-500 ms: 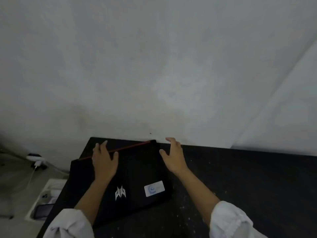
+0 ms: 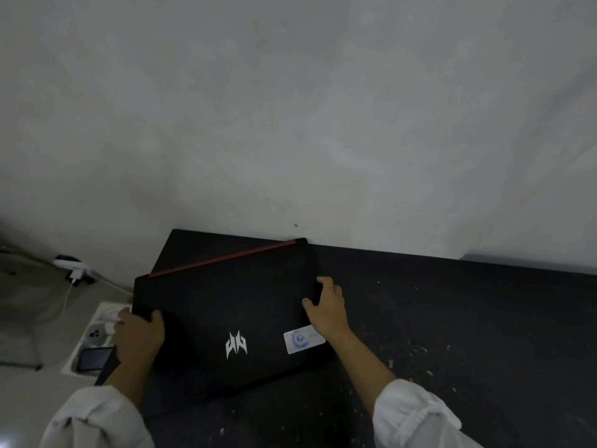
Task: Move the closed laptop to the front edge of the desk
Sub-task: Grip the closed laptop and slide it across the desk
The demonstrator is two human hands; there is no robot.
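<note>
Table: a dark table (image 2: 468,318) with pale specks and scuffs across its right part; its far edge runs along a grey-white wall (image 2: 290,108).
Laptop: a black closed laptop (image 2: 226,305) lies flat on the left part of the table, turned at a slant to the table's edges. Its far right corner sits by the wall. Its left side reaches to, or just over, the table's left edge; which of the two cannot be told.
Laptop markings: a red strip (image 2: 223,258) runs along the far edge of the lid. A silver emblem (image 2: 236,345) sits near the middle of the lid, and a pale sticker (image 2: 303,339) lies to its right, by the right wrist.
Left hand: the left hand (image 2: 139,334) grips the laptop's left edge, thumb on top of the lid, fingers curled round the side and out of sight beneath.
Right hand: the right hand (image 2: 328,307) grips the laptop's right edge, thumb on the lid, fingers wrapped over the side.
Sleeves: both forearms are bare, with pale sleeves (image 2: 416,415) pushed up toward the elbows.
Floor, left of table: a white tray (image 2: 97,318) on the floor holds a dark phone-like slab (image 2: 93,357) and some small items too blurred to name. Farther back, a white power strip (image 2: 68,263) lies by the wall with a white plug and cable (image 2: 69,291) running from it.
</note>
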